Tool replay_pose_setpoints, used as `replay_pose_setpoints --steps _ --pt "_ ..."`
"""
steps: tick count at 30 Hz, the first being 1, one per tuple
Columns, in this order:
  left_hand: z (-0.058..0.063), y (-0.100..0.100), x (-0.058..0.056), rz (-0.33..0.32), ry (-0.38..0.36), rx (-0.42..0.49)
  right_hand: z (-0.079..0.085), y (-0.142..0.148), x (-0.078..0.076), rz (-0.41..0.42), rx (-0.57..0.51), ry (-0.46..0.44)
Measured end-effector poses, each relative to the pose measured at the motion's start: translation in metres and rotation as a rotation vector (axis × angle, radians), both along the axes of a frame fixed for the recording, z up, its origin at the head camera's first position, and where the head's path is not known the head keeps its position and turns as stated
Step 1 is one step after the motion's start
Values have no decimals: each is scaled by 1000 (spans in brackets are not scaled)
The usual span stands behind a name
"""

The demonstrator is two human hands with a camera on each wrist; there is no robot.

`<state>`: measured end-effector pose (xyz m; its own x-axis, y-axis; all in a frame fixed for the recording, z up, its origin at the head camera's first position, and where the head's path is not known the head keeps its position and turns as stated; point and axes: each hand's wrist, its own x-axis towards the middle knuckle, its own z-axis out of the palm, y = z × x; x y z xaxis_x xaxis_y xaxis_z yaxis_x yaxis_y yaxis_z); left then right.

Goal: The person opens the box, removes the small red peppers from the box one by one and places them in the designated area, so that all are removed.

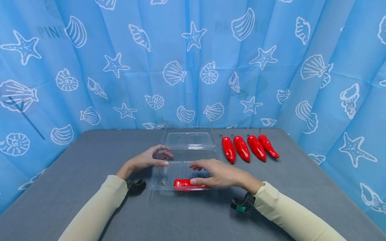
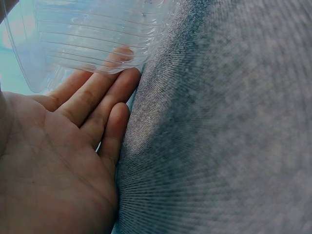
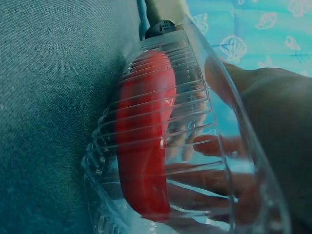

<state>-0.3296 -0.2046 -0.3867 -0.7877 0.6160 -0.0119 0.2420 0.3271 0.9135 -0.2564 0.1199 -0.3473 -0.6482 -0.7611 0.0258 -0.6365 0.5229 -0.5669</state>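
A clear plastic clamshell box (image 1: 173, 172) stands on the table with its lid (image 1: 189, 138) folded back. One glossy red pepper (image 1: 182, 183) lies lengthwise inside along the near wall, its stem end to the left. My right hand (image 1: 218, 172) reaches over the right side of the box, fingers loosely extended, thumb above the pepper. Through the wall in the right wrist view, fingers show beside the pepper (image 3: 144, 131), not curled round it. At the box's left side is my left hand (image 1: 147, 158); in the left wrist view its fairly straight fingers (image 2: 83, 100) lie against the plastic.
Several more red peppers (image 1: 241, 149) lie in a row on the grey table (image 1: 301, 187), right of the box. A blue curtain (image 1: 193, 83) with white shell prints hangs behind the table. Black wrist bands (image 1: 242, 203) sit at both cuffs.
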Motion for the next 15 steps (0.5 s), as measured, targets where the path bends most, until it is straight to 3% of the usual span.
replay_pose_setpoints --steps 8,15 --pt "-3 0 -1 11 1 -23 -2 -1 1 -4 50 -21" --pt "-3 -1 -2 -16 14 5 -3 -1 0 11 79 -23"
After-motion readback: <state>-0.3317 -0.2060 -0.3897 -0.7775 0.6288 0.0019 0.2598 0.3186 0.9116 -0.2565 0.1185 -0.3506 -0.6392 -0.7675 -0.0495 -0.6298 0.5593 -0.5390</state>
